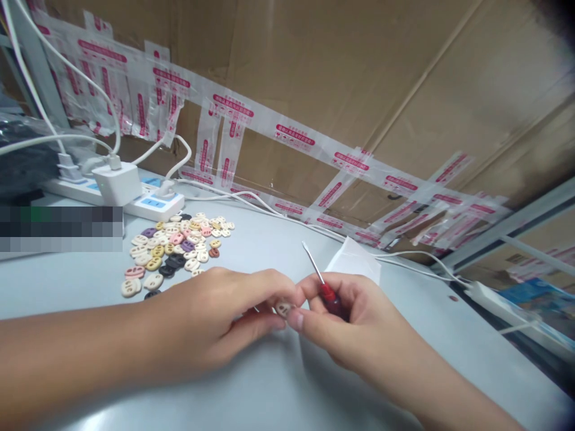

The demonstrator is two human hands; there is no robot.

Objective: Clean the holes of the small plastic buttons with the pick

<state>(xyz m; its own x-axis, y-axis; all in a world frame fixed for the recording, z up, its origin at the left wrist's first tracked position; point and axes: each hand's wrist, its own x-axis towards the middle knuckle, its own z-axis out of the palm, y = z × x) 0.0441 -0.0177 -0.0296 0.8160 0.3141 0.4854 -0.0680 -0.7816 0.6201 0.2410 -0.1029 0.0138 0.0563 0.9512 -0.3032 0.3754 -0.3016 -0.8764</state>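
The left hand (215, 317) pinches a small bead (284, 308) while the right hand (341, 317) grips a screwdriver (320, 281); steadying both on the table (269, 383) seems wise.

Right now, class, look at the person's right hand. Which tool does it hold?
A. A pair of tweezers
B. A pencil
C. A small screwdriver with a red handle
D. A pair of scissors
C: the right hand grips a small screwdriver whose red handle sits in the fingers and whose thin metal shaft points up and away, while the left hand pinches a small pale bead beside it.
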